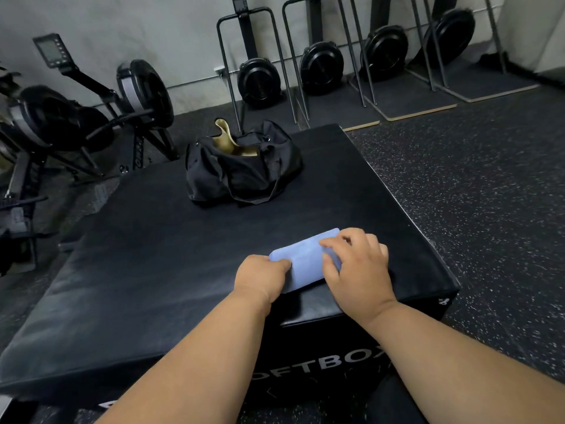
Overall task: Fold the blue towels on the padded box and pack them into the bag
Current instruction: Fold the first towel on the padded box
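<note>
While my left hand (263,272) pinches the blue towel's (305,264) near end and my right hand (356,264) curls over its far end on the padded box (153,270), I should square the edges before lifting toward the bag (241,166).

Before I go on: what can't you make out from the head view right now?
- Blue towel: fold count hidden; left hand and right hand cover both ends.
- Black bag: its own sides hide the contents; only tan fabric shows.
- Padded box lettering: forearms cover part.
</note>
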The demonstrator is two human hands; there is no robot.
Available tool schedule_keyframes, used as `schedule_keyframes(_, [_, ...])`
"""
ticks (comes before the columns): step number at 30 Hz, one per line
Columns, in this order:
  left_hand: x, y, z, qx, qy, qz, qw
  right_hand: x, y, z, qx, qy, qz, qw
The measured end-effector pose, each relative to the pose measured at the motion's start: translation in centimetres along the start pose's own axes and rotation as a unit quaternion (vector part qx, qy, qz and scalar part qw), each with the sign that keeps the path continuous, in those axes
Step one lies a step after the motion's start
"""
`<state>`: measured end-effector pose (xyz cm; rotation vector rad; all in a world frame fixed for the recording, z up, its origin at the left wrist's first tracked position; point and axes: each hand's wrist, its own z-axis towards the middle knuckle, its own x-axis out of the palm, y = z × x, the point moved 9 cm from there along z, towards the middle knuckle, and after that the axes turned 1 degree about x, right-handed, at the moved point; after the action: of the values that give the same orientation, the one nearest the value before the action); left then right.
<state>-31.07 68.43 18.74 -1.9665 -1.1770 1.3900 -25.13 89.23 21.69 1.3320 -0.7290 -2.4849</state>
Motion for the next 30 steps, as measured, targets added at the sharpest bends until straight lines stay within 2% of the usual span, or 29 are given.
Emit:
schedule_keyframes(4, [3.2,-2.3,0.7,0.024,0.031,-0.082,0.996,0.9,-1.1,0.1,-0.017,0.051,-0.058,0.997])
schedule_keyframes(9, [6.0,-3.9,2.0,0.034,0.070,-0.099,0.992,0.5,-3.8,1.2,0.018,0.077,-0.080,0.994])
schedule_keyframes(12, [6.9,-4.2,2.5,0.025,0.106,-0.062,0.992,0.2,-4.6,1.5,0.021,0.070,-0.077,0.994])
schedule_keyframes(15, [7.5,-5.6,2.0,0.102,0.142,0.048,0.983,-0.2,-4.9,1.7,0.019,0.053,-0.053,0.997])
schedule_keyframes(17, [7.7,-6.2,1.8,0.159,0.128,0.108,0.973,-0.5,-5.0,2.0,0.018,0.043,-0.027,0.999])
schedule_keyframes(20, [7.9,-6.6,2.2,0.215,0.089,0.106,0.967,-1.0,-5.8,2.3,0.034,0.028,-0.029,0.999])
schedule_keyframes(26, [9.7,-9.1,4.5,0.249,0.084,0.095,0.960,-1.8,-7.9,2.5,0.103,-0.007,-0.026,0.994])
schedule_keyframes(30, [10.8,-11.9,6.6,0.271,0.073,0.136,0.950,-1.3,-8.4,2.3,0.114,0.025,-0.026,0.993])
